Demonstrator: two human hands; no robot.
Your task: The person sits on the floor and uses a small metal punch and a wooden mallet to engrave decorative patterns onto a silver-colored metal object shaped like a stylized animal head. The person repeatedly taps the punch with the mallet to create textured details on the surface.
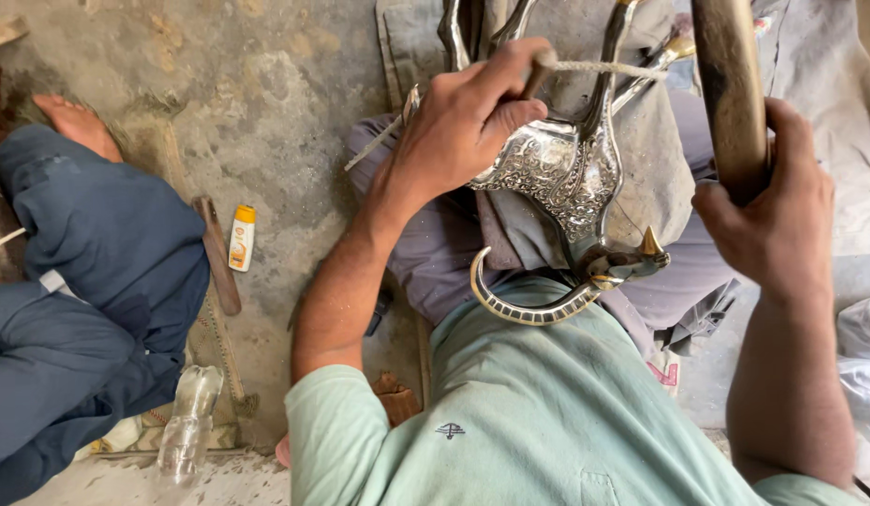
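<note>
Rough grey concrete floor (266, 94), dusty and stained, fills the background, and the person sits on it with a grey cloth (660, 178) over the lap. On this cloth rests a silver metal animal figure (557, 169) with engraved patterns, a curved striped horn (524, 305) and a small golden horn tip (651, 242) near the green shirt. I judge the figure to be stiff and rather heavy, with a smooth, slippery surface and thin legs that may bend, so the thick body seems the safest place to hold. The left hand (468, 122) is closed on a small tool with a string at the upper part of the figure. The right hand (772, 211) is closed around a thick wooden handle (730, 84). On the floor at the left lie a small white tube with an orange cap (241, 237), beside a wooden stick (216, 253), and lower down a clear plastic bottle (186, 426). Another person in blue trousers (88, 281) sits there.
</note>
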